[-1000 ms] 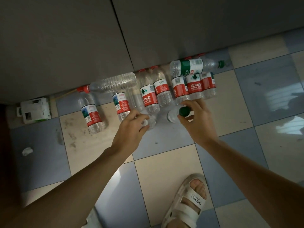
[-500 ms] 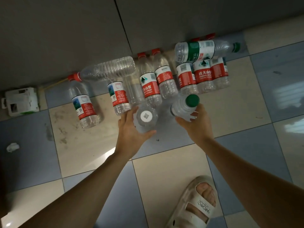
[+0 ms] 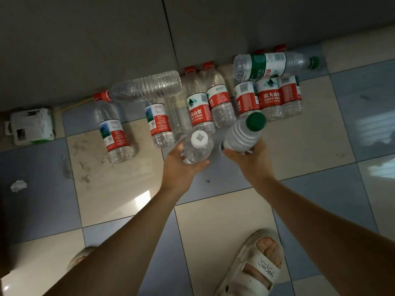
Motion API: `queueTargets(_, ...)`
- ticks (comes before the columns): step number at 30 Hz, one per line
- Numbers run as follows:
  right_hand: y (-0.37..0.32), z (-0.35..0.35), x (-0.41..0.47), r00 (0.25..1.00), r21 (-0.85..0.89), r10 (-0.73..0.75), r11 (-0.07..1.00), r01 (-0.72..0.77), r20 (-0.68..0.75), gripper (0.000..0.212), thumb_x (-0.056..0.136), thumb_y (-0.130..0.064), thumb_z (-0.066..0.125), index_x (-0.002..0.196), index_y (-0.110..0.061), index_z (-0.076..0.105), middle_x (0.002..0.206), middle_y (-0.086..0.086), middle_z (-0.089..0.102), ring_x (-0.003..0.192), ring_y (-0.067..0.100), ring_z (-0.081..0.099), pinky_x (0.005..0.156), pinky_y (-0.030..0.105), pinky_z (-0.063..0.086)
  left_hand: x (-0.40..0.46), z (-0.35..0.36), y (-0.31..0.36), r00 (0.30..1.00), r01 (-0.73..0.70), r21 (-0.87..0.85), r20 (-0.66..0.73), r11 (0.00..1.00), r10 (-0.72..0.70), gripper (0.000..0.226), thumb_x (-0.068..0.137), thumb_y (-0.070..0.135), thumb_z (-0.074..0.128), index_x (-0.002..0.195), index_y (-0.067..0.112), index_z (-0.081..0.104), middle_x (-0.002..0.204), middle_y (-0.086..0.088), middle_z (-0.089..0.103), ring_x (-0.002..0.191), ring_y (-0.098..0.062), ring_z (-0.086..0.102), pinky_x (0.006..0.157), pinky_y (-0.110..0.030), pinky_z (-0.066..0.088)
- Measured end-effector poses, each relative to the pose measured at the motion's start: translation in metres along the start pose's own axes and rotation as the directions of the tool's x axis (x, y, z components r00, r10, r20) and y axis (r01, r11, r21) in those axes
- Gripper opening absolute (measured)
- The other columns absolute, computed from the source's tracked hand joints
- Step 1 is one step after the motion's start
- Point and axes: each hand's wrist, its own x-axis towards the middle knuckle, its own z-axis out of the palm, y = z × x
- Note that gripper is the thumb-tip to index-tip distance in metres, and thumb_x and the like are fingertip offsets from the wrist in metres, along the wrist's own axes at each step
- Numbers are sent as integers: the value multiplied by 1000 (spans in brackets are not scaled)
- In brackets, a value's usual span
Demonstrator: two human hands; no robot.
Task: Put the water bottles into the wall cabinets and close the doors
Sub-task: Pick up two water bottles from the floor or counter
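My left hand [image 3: 181, 165] grips a clear bottle with a white cap [image 3: 198, 146], held upright above the floor. A ribbed bottle with a green cap [image 3: 245, 135] is held in my right hand [image 3: 250, 159]. Beyond them several red-labelled water bottles [image 3: 201, 112] stand in a row against the grey wall. A green-labelled bottle [image 3: 271, 65] lies across the right ones, and a clear unlabelled bottle [image 3: 147, 86] lies across the left ones. No cabinet is in view.
The floor is checked in blue and cream tiles [image 3: 213, 227]. A white box [image 3: 32, 127] sits at the wall on the left, a scrap of paper [image 3: 18, 185] near it. My sandalled foot [image 3: 258, 265] is at the bottom right.
Both hands closed on a bottle each at the floor and have lifted them up towards me. The view has moved closer to the bottle row.
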Motion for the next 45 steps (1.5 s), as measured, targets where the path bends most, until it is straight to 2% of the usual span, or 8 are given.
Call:
queueTargets(3,-33,-4,-22,1000,-12,-5,1000,6,28,59,70,-20,91,120,-20,60,108,-7,70,99,7,68,82,22,59,-17,-15,34,1000,27,9,-12,1000,-27,61,66,15,93,120,24,65,115,12,70,109,-2,63,75,-2,48)
queueTargets(8,-123,-18,-59,994,-20,-46,999,48,94,61,69,-23,92,122,-21,60,111,-7,71,103,9,68,84,25,58,-46,-59,111,1000,29,-1,-9,1000,-29,58,63,20,95,113,29,68,107,12,74,104,-8,68,91,-29,54)
queueTargets(13,-243,-35,-100,980,-39,-125,990,133,153,54,72,-25,88,115,-35,57,106,-18,69,99,-6,66,75,8,52,-83,-118,225,999,-33,26,27,999,32,53,65,23,93,112,30,69,104,16,75,101,-6,69,89,-29,54)
queueTargets(18,-377,-56,-152,961,-43,-197,977,209,196,50,73,-34,87,111,-42,55,99,-24,68,97,-11,64,71,5,50,-152,-182,356,990,-131,45,51,990,128,49,57,37,91,102,34,71,98,21,75,94,3,69,75,-7,49)
queueTargets(28,-620,-78,-298,924,15,-326,944,330,199,61,69,-45,85,122,-32,57,108,-18,69,100,2,67,82,19,56,-321,-308,564,963,-266,-4,46,964,266,46,66,33,88,108,23,72,104,8,76,99,-10,72,88,-30,56)
queueTargets(34,-740,-60,-363,884,67,-441,897,436,158,66,68,-44,86,125,-30,57,113,-17,69,105,2,66,88,32,58,-369,-381,668,876,-480,-71,25,875,482,45,65,28,88,107,20,74,103,5,77,97,-12,73,83,-19,56)
queueTargets(41,-900,-58,-386,783,72,-619,785,615,60,66,67,-48,86,124,-32,55,114,-15,68,101,1,65,83,26,56,-386,-440,817,705,-709,-84,-53,700,707,35,69,30,85,102,26,76,101,7,78,95,-9,73,75,-15,56)
queueTargets(45,-997,-81,-384,688,107,-723,690,716,57,58,71,-43,86,121,-36,57,110,-19,69,99,-9,64,72,8,53,-391,-463,910,618,-786,-80,-129,613,776,31,72,30,84,101,25,77,100,5,78,94,-12,74,75,-17,57)
